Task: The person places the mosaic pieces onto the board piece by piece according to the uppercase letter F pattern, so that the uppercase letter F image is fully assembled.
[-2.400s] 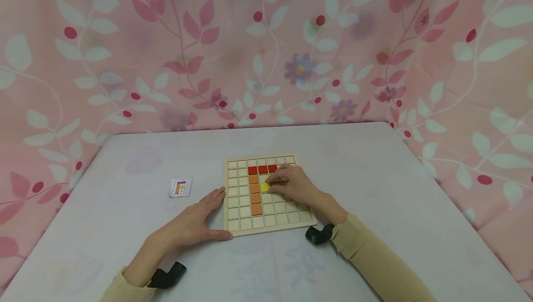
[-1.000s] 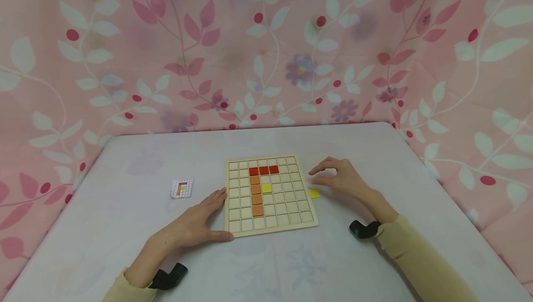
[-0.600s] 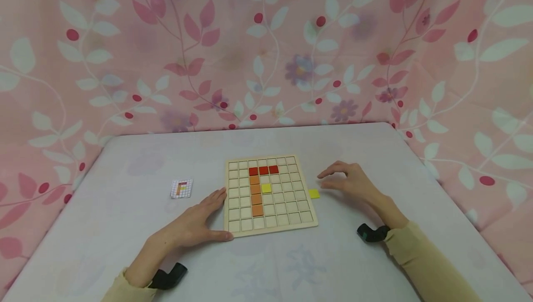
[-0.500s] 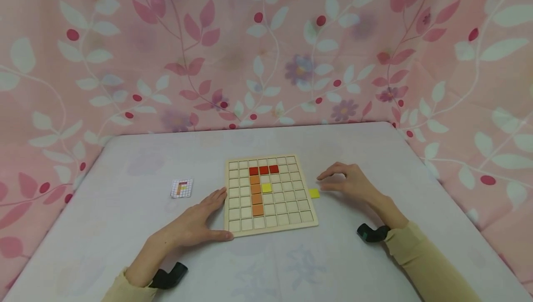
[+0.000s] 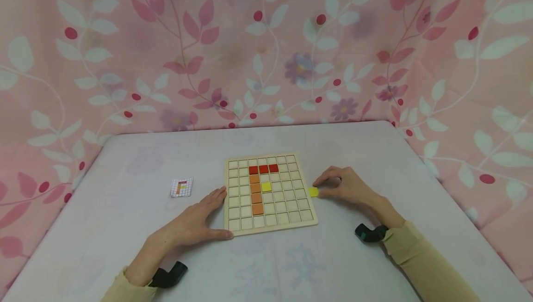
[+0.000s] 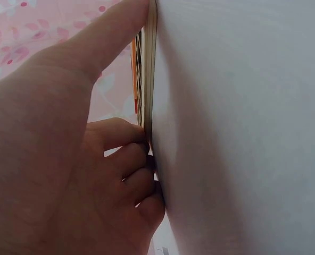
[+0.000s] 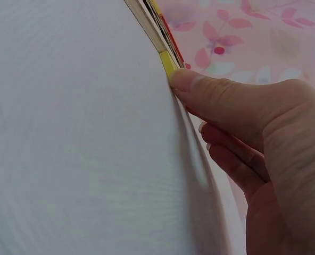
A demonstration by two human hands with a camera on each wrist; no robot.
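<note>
A wooden grid board (image 5: pixel 287 205) lies on the table, bearing a row of red tiles (image 5: pixel 263 169), a column of orange tiles (image 5: pixel 256 198) and one yellow tile (image 5: pixel 266 187). Against the board's left edge rests my left hand (image 5: pixel 189 221), fingers extended and thumb at the near corner. To the right of the board, my right hand (image 5: pixel 351 188) pinches a loose yellow square tile (image 5: pixel 313 192) beside the edge. In the right wrist view the thumb presses on that tile (image 7: pixel 168 65); the index fingertip is hidden behind it.
A small card (image 5: pixel 181 187) printed with a coloured grid pattern lies left of the board. The table (image 5: pixel 266 265) has a pale cloth over it. A pink floral curtain (image 5: pixel 233 52) hangs behind and at the sides.
My right hand let go of a yellow tile on the board, moved off to the right, then came down onto the loose yellow tile. My left hand has stayed at the board's edge.
</note>
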